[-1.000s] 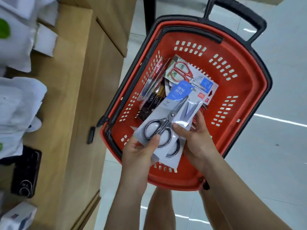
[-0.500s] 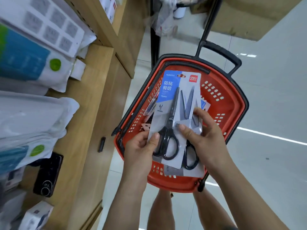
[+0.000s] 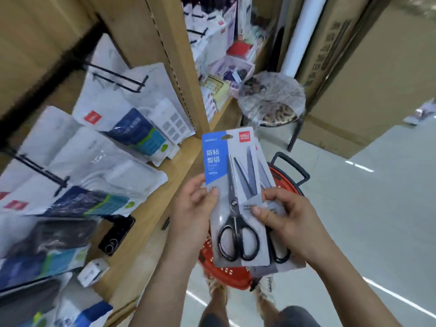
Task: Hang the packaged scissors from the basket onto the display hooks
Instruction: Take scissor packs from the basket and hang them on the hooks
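Two packaged scissors (image 3: 236,199), black-handled on grey cards with a blue label strip, are held upright in front of me, one fanned behind the other. My left hand (image 3: 195,206) pinches the left edge of the front card. My right hand (image 3: 283,218) grips the right side of the cards at mid-height. The red basket (image 3: 226,272) with its black handle (image 3: 292,168) sits on the floor below the packages, mostly hidden by them. Black display hooks (image 3: 118,79) stick out from the wooden panel at upper left, carrying white bagged goods.
A wooden shelf (image 3: 151,215) on the left holds white and blue packaged goods, a black phone (image 3: 116,234) and a small white box (image 3: 93,271). A round cushioned stool (image 3: 271,100) stands ahead, with large cardboard boxes (image 3: 354,67) behind it. Grey floor lies to the right.
Both hands have lifted the scissors packages up out of the basket to an upright position. My view has swung up from the basket toward the shelf and hooks.
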Available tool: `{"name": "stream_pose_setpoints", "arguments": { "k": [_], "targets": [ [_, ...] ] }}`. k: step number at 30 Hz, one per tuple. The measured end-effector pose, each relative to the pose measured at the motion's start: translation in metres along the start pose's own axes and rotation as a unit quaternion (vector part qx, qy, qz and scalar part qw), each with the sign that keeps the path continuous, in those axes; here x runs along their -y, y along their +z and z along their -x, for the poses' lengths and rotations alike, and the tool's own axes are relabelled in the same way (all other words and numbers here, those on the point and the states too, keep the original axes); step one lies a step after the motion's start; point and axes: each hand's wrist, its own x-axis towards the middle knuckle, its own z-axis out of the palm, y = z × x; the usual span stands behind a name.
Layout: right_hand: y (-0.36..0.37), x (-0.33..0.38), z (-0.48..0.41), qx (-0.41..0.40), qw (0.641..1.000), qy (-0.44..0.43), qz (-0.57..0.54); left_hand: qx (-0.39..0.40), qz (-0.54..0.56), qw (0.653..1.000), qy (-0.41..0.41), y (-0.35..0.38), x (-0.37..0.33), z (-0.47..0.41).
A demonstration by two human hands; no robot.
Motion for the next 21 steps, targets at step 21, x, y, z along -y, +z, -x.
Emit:
{"name": "stream_pose_setpoints", "arguments": {
  "k": [21],
  "targets": [
    [0.070, 0.194, 0.104, 0.284, 0.940, -0.189, -0.027, -0.333, 0.164, 0.909, 0.189, -0.113, -0.149, 0.209]
  ]
}}
